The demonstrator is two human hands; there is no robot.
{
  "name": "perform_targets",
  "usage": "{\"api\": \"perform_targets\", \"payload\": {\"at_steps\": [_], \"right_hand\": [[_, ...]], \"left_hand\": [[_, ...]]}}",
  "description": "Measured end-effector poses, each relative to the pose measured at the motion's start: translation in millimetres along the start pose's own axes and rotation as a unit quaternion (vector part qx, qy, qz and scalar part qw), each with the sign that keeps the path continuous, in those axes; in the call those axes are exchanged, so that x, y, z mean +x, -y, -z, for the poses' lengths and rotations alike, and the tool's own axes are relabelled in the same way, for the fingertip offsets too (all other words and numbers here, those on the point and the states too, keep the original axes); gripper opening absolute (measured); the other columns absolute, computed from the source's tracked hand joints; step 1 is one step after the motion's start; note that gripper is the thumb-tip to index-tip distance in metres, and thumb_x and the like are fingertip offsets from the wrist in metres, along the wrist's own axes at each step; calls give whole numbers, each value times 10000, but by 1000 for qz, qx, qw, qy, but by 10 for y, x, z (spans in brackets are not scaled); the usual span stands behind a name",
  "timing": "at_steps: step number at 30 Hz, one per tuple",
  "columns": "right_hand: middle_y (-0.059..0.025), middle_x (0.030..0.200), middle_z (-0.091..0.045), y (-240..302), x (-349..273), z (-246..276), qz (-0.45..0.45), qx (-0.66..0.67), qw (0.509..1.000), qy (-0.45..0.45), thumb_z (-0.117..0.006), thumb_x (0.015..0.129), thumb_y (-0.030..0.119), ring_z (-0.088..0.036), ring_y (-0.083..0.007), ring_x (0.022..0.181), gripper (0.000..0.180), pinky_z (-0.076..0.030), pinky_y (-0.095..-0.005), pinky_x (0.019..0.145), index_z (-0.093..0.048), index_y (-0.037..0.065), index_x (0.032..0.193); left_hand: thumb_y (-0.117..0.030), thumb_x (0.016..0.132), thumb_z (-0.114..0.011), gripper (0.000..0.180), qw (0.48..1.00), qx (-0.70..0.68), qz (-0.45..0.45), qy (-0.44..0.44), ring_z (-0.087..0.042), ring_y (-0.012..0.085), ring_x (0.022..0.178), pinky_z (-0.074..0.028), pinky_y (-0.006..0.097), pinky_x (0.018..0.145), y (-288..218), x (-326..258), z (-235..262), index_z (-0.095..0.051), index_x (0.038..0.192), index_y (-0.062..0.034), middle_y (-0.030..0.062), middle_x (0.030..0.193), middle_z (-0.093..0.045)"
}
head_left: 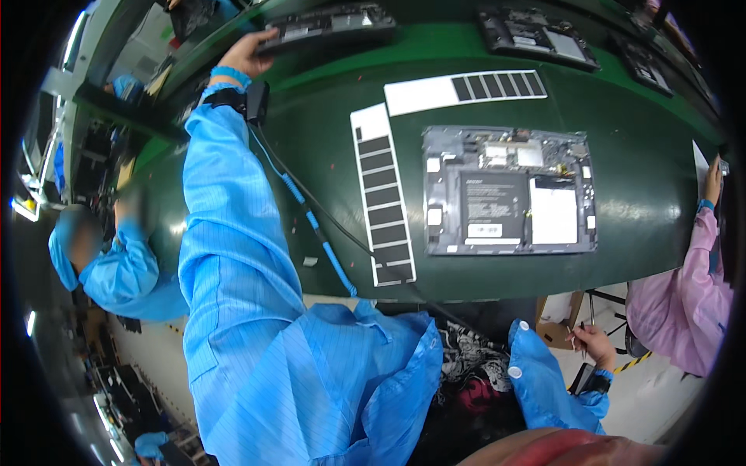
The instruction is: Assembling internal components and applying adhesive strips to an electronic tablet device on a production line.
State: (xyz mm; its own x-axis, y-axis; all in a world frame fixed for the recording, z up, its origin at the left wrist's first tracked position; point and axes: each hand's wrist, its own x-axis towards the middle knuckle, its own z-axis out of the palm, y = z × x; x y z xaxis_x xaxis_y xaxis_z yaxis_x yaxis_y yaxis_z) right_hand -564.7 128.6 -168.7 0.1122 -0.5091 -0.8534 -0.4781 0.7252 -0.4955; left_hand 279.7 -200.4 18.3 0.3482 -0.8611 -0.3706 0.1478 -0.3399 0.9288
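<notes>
Nearest the wearer, at the lower right, the right hand (592, 346) was closed around a thin dark tool (583, 339), its exact kind too small to tell; it hung below the edge of the bench (482, 281), well apart from the work. On the bench, the upright card strip (382, 194) carried a column of black pads, with a mostly bare white top, while the crosswise card strip (420, 95) bore black pads at its right end only. Just right of the upright strip lay the opened device (510, 194), flat, with circuit board, dark battery and white panel exposed. By appearance, its uncovering was done and white squares sat along both side edges; closing remained undone, and the strips' pads were not used up. Neither hand touched this unit.

Farther off, at upper left, the left hand (245, 54) appeared to grasp the left end of the dark device (330, 27), which extended rightward from its fingers; the opened device lay well apart, nearer the wearer and to this hand's right. Beyond the crosswise strip, a second open unit (536, 37) lay untouched.
</notes>
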Motion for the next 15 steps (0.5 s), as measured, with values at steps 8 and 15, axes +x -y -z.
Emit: {"api": "perform_targets", "payload": {"at_steps": [8,15], "right_hand": [[-106,690,-591,2101,-1112,-692,413,-118,884,183,-508,898,337,-522,-156,574,395,-407,-272,546,-679,-8,811],[-48,717,-503,3212,-943,-966,691,8,721,-56,-412,938,454,-435,-118,635,511,-351,-274,553,-602,-10,844]], "left_hand": [[-138,861,-651,319,962,-140,-195,-129,-584,203,1048,-477,312,906,768,-2591,29,-552,1146,-33,105,1117,-619],[-218,931,-578,311,944,-223,-143,-195,-637,168,926,-532,267,754,1972,-3482,-305,-540,1139,10,100,1068,-643]]}}
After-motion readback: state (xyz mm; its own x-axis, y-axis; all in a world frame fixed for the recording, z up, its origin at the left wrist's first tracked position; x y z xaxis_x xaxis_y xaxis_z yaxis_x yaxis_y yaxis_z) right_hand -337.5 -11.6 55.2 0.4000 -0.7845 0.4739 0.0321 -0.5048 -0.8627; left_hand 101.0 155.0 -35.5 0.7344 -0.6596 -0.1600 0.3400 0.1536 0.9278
